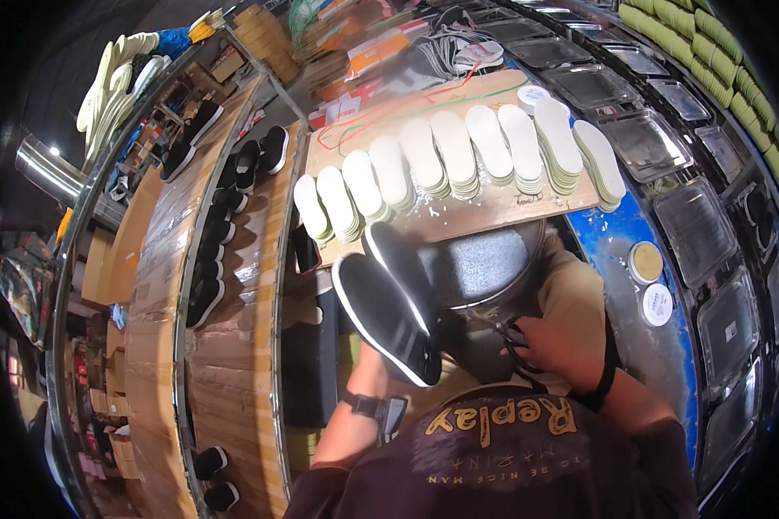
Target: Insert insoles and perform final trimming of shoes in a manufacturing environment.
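Note:
A pair of black shoes [374,304] with white sole edges is in my left hand [369,370], held up in front of me on the left. The shoes hide most of that hand's fingers. My right hand [545,344] is closed around a pair of dark-handled scissors [512,341], low over my lap. Its narrow part points left toward the shoes and is hard to make out. Beyond both hands, stacks of white insoles [454,156] stand in a row along a wooden board [493,212].
A round dark seat or drum top [480,264] lies under the board's near edge. More black shoes [212,251] line the shelf rack [234,372] at left. Round tins [645,262] sit on a blue surface [619,238] at right, beside rows of clear trays [697,225].

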Action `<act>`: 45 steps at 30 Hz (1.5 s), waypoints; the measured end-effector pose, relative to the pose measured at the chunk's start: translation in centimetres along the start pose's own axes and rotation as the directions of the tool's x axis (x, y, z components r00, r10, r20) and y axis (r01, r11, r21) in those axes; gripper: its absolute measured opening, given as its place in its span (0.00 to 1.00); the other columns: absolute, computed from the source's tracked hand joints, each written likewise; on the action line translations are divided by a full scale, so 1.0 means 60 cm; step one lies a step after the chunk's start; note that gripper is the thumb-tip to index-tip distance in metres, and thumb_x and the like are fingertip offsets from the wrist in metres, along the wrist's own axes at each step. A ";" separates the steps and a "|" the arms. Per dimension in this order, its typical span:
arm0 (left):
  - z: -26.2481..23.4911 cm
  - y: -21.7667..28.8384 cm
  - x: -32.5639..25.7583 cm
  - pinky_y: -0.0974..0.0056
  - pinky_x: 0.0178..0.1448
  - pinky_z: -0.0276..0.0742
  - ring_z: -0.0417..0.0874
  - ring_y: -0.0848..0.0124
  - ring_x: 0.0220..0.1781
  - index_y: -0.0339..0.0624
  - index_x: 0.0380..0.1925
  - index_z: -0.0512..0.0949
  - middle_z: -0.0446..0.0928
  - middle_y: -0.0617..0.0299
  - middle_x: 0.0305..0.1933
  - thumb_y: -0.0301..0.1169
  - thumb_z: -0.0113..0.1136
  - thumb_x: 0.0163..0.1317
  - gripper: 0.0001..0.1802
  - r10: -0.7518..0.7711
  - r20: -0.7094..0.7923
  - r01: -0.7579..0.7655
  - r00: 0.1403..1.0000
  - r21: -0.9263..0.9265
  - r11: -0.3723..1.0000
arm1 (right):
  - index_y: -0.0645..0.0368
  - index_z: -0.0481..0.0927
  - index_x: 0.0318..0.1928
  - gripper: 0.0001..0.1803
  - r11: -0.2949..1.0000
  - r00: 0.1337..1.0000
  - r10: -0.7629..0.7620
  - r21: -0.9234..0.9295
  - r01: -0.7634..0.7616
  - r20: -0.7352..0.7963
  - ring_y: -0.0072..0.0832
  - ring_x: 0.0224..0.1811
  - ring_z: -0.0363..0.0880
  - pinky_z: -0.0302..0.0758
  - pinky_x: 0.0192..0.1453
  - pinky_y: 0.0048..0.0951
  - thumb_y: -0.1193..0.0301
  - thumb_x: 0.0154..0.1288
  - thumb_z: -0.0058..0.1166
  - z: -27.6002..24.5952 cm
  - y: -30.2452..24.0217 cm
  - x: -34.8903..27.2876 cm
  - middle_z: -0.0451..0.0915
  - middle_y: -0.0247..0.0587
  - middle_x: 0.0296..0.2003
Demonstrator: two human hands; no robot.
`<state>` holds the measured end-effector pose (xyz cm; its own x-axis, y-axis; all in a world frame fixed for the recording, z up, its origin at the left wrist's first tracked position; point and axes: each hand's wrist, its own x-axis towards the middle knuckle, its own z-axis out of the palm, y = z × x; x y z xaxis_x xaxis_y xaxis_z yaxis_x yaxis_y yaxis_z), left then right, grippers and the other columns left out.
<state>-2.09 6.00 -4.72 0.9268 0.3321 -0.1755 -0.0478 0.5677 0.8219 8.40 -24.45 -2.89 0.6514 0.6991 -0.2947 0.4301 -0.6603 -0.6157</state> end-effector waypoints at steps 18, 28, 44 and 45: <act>-0.012 -0.102 0.135 0.54 0.50 0.78 0.82 0.50 0.43 0.31 0.42 0.78 0.81 0.43 0.40 0.26 0.54 0.57 0.14 0.406 -0.198 0.023 0.892 0.917 0.398 | 0.63 0.76 0.32 0.26 0.996 0.982 -0.052 0.066 0.065 -0.182 0.53 0.34 0.79 0.72 0.37 0.47 0.50 0.55 0.65 0.008 0.036 -0.008 0.79 0.54 0.27; 0.114 -0.064 0.049 0.54 0.43 0.77 0.82 0.52 0.42 0.41 0.36 0.80 0.80 0.47 0.36 0.51 0.68 0.49 0.25 -0.212 0.272 -0.339 0.939 0.842 -0.419 | 0.57 0.80 0.36 0.21 0.998 0.955 0.062 0.020 -0.059 -0.292 0.50 0.35 0.78 0.71 0.39 0.47 0.52 0.54 0.65 0.023 0.089 -0.046 0.80 0.49 0.28; -0.318 0.288 -0.256 0.53 0.39 0.77 0.81 0.52 0.33 0.37 0.29 0.79 0.80 0.49 0.34 0.50 0.71 0.47 0.25 0.774 -0.010 0.497 0.633 0.772 -0.397 | 0.56 0.78 0.39 0.18 0.992 0.965 -0.095 -0.106 0.071 -0.245 0.53 0.36 0.78 0.71 0.40 0.47 0.64 0.48 0.68 0.093 0.159 -0.001 0.79 0.49 0.31; -0.441 0.307 -0.323 0.51 0.48 0.76 0.80 0.49 0.41 0.37 0.32 0.79 0.79 0.45 0.39 0.47 0.72 0.47 0.24 0.830 -0.261 0.540 0.493 0.840 -0.057 | 0.56 0.78 0.39 0.18 0.988 0.964 -0.135 -0.104 0.114 -0.228 0.53 0.36 0.78 0.71 0.40 0.47 0.64 0.48 0.68 0.093 0.144 0.013 0.79 0.49 0.31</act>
<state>-30.80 29.93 -0.53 0.3200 0.8317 0.4537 0.8161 -0.4852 0.3138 9.13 -28.09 -12.49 0.7128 0.7005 -0.0345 0.5637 -0.6015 -0.5662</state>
